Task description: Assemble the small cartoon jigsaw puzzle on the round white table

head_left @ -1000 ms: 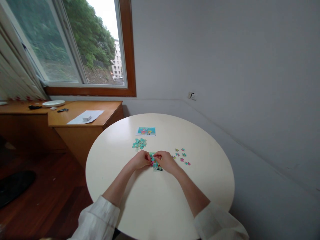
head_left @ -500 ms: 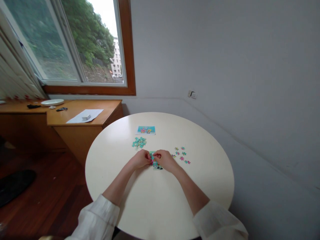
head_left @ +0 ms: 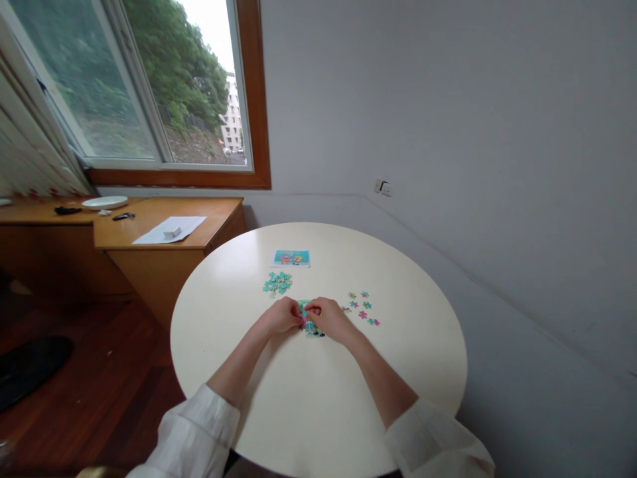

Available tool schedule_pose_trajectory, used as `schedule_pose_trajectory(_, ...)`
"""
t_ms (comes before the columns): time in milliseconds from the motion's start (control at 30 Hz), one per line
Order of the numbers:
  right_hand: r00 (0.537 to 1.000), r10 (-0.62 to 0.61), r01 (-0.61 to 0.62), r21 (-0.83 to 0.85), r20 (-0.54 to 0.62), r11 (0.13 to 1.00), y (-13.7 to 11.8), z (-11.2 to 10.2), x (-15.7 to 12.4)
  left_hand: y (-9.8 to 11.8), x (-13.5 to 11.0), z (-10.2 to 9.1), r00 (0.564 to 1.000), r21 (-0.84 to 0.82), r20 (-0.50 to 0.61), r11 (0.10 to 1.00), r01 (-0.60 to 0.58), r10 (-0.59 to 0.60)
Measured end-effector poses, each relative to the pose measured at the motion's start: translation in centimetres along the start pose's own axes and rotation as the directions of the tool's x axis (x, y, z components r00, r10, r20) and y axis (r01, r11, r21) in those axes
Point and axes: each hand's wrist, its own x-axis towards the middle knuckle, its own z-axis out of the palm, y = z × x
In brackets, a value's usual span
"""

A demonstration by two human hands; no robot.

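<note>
A partly joined jigsaw puzzle (head_left: 314, 330) in green, pink and black lies on the round table, between my hands and partly covered by them. My left hand (head_left: 283, 315) is closed, its fingertips gripping the puzzle's left edge near a pink part. Over the puzzle's upper middle, my right hand (head_left: 327, 317) is pinched on a small jigsaw piece, mostly hidden by the fingers. Loose jigsaw pieces (head_left: 363, 315) are scattered just right of my right hand. Beyond my left hand sits a heap of turquoise jigsaw pieces (head_left: 277, 283).
A picture card (head_left: 292, 259) with cartoon figures lies at the back of the white round table (head_left: 318, 405). To the left stands a wooden desk (head_left: 154, 282) with a paper sheet (head_left: 186, 228), a small white box (head_left: 172, 232) and a white plate (head_left: 105, 202). A wall rises behind.
Both hands stay at the puzzle in nearly the same pose. The whole view has shifted very slightly; the loose pieces and the heap lie as before.
</note>
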Motion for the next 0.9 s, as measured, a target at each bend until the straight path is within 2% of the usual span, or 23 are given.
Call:
schedule_pose_trajectory(67,1.0,0.009,-0.009,0.013,-0.004,1.0,0.0,0.0,0.0,-0.2,0.0,0.1,1.0,-0.055,0.008,0.998,-0.012,0.012)
schedule_pose_trajectory(167,0.998,-0.003,0.005,0.033,-0.056,0.999,0.1,-0.2,0.1,-0.5,0.2,0.2,0.998,-0.225,0.03,0.974,-0.039,0.047)
schedule_pose_trajectory(233,0.994,-0.022,0.028,0.047,-0.111,0.999,0.2,-0.4,0.3,-0.7,0.3,0.2,0.998,-0.29,-0.013,0.955,-0.061,0.06)
schedule_pose_trajectory(367,0.978,-0.048,0.064,0.071,-0.201,0.995,0.5,-0.9,0.5,-0.8,0.6,-0.1,0.981,-0.27,-0.19,0.959,-0.09,0.038)
schedule_pose_trajectory(467,0.964,-0.043,0.068,0.086,-0.264,0.994,0.7,-1.3,0.7,-0.8,0.8,-0.2,0.963,-0.272,-0.269,0.958,-0.095,0.019)
schedule_pose_trajectory(633,0.937,0.039,-0.013,0.079,-0.348,0.997,1.9,-2.4,0.9,-0.4,0.8,0.1,0.948,-0.24,-0.315,0.962,-0.128,0.047)
schedule_pose_trajectory(767,0.922,0.159,-0.154,0.044,-0.353,0.987,3.2,-3.3,1.1,-0.1,0.7,0.2,0.94,-0.202,-0.333,0.968,-0.146,0.072)
schedule_pose_trajectory(900,0.895,0.223,-0.213,0.069,-0.386,0.975,3.8,-4.1,1.1,-0.1,0.6,0.2,0.931,-0.166,-0.352,0.972,-0.165,0.097)
